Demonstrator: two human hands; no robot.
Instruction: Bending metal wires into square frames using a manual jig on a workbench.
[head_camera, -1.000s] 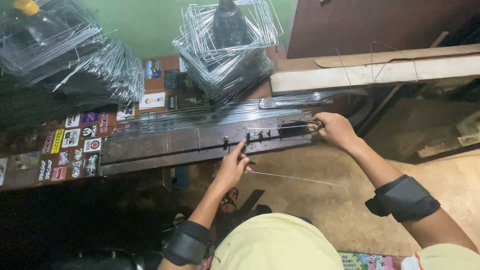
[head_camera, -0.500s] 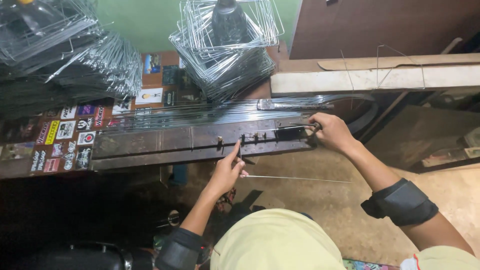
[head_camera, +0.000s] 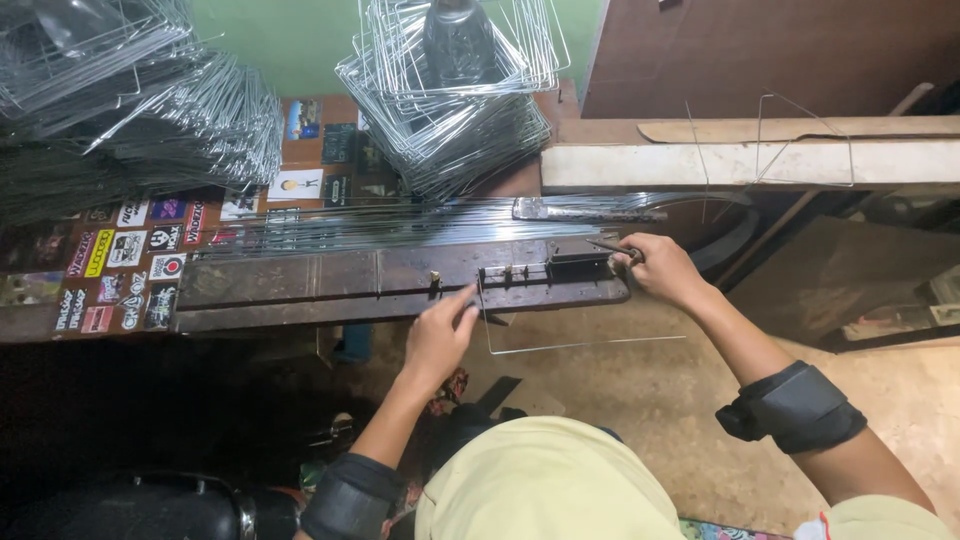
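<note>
While my right hand (head_camera: 665, 270) grips the lever (head_camera: 612, 247) at frame centre, my left hand (head_camera: 440, 335), fingers loosely extended, steadies the bent wire (head_camera: 560, 345) hanging off the jig (head_camera: 545, 272) on the counter (head_camera: 300, 290); bending step, likely needs firm pull.

Wire stacks (head_camera: 450, 110) crowd the bench (head_camera: 330, 285); floor side open.

The right hand (head_camera: 660, 270) covered the end of the lever (head_camera: 612, 247) on the bending jig (head_camera: 545, 272), so its grip stayed unclear. Left of the jig, the wire stack (head_camera: 110, 120) ran off the frame's edge. The stickers (head_camera: 130, 260) on the worktop (head_camera: 300, 285) were too small to read
</note>
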